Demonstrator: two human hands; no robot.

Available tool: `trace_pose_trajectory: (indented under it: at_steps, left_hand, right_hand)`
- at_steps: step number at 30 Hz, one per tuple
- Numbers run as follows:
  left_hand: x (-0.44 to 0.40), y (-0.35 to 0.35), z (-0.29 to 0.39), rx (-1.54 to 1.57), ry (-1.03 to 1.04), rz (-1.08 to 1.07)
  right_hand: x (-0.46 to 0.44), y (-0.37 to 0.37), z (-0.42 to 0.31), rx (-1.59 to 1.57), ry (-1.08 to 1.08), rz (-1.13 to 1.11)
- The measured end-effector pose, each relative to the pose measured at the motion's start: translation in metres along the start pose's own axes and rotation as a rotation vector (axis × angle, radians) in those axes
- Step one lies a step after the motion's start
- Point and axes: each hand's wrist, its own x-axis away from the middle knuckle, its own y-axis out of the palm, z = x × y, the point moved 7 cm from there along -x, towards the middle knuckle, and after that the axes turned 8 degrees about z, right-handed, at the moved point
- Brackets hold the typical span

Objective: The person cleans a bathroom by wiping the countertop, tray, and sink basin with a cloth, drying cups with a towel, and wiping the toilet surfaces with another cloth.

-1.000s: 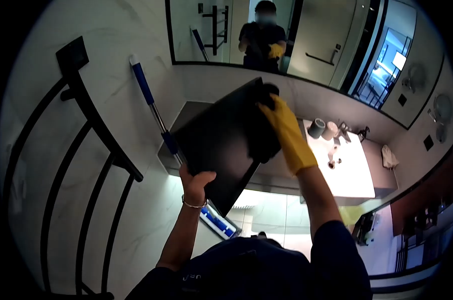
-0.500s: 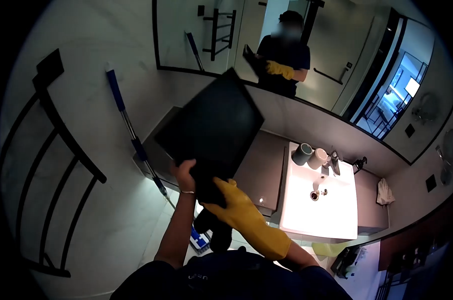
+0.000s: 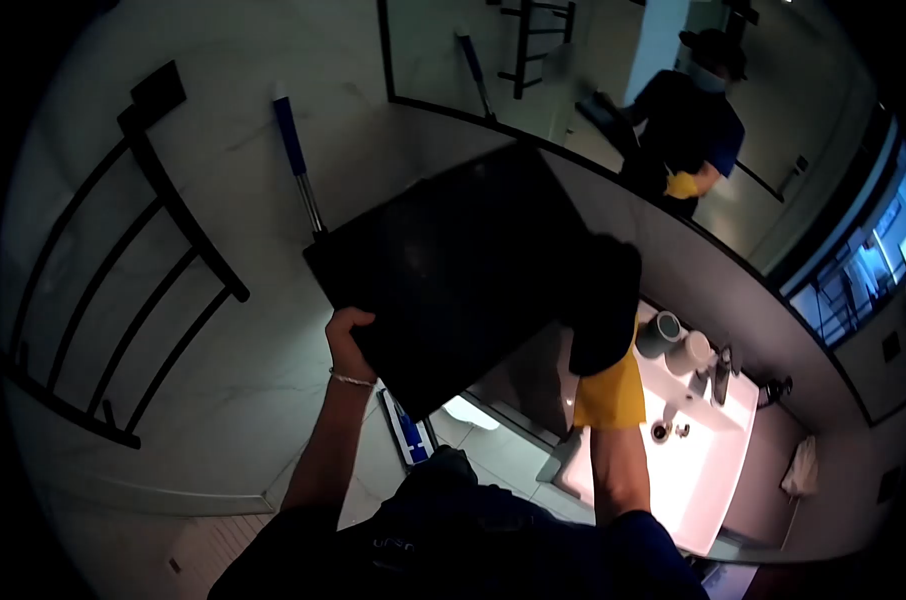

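Observation:
A flat, dark rectangular tray [image 3: 443, 270] is held up tilted in front of me. My bare left hand [image 3: 348, 340] grips its lower left edge, with the thumb on top and the other fingers out of sight. At the tray's right side, my right hand [image 3: 611, 393] wears a yellow rubber glove. A black cloth [image 3: 608, 300] hangs over that hand and lies against the tray, hiding the gloved fingers.
Right of the tray is a white sink [image 3: 708, 475], with a dark cup [image 3: 659, 335], a pale cup [image 3: 690, 353] and a faucet [image 3: 723, 375]. A blue-handled mop [image 3: 291, 140] leans on the left wall by a black towel rack [image 3: 183, 225]. A mirror [image 3: 563, 90] spans the back.
The tray has turned to a flatter angle. My right hand has moved with the cloth from the tray's near end to its right side. My left hand remains on the edge.

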Motion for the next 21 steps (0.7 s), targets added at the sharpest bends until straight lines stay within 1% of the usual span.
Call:
trace_pose_trajectory:
  at_steps: [2,3,4,5,6,7,9,10,11,12,14,15,16,18,19,20,21]
  left_hand:
    - [-0.017,-0.001,-0.003,-0.07,-0.29,0.19]
    - [-0.039,-0.01,-0.011,-0.06,-0.287,0.207]
    - [-0.073,-0.02,-0.032,-0.069,-0.345,0.114]
    - [-0.098,-0.023,-0.046,-0.08,-0.402,0.018]
    - [-0.111,-0.014,-0.054,-0.084,-0.44,-0.016]
    - [-0.131,-0.015,-0.065,-0.147,-0.409,-0.001]
    - [-0.177,-0.014,-0.092,-0.177,-0.46,-0.008]
    - [-0.205,-0.01,-0.1,-0.166,-0.462,-0.005]
    - [-0.235,-0.006,-0.109,-0.212,-0.517,-0.007]
    - [-0.258,-0.004,-0.117,-0.261,-0.578,-0.005]
    - [-0.309,0.015,-0.119,-0.275,-0.559,-0.024]
    - [-0.339,0.022,-0.122,-0.349,-0.557,-0.09]
    - [-0.37,0.028,-0.127,-0.423,-0.558,-0.155]
    - [-0.417,0.044,-0.131,-0.602,-0.477,-0.199]
    - [-0.451,0.047,-0.143,-0.692,-0.432,-0.26]
    - [-0.468,0.056,-0.144,-0.817,-0.4,-0.281]
    - [-0.481,0.072,-0.13,-1.051,-0.137,-0.321]
  right_hand:
    - [0.01,-0.013,0.008,0.783,-0.47,0.014]
    - [0.02,-0.012,0.011,1.169,-0.716,0.017]
    - [0.022,-0.019,0.014,1.167,-0.714,-0.002]
    - [0.014,-0.045,0.019,0.885,-0.455,0.108]
    - [0.009,-0.068,0.029,0.6,-0.199,0.211]
    - [0.007,-0.085,0.046,0.314,0.056,0.306]
    - [0.007,-0.099,0.045,0.455,-0.041,0.39]
    - [0.01,-0.089,0.039,0.554,-0.059,0.518]
    - [0.015,-0.082,0.036,0.656,-0.072,0.65]
    - [0.015,-0.096,0.039,0.893,-0.065,0.802]
    - [0.007,-0.109,0.058,0.971,-0.037,0.762]
    - [0.005,-0.12,0.067,1.036,-0.015,0.721]
    - [0.003,-0.167,0.082,1.167,0.097,0.786]
    - [-0.002,-0.162,0.08,1.25,0.156,0.785]
    - [0.002,-0.155,0.078,1.31,0.204,0.79]
    - [-0.001,-0.145,0.076,1.363,0.204,0.797]
    - [0.001,-0.137,0.074,1.383,0.227,0.801]
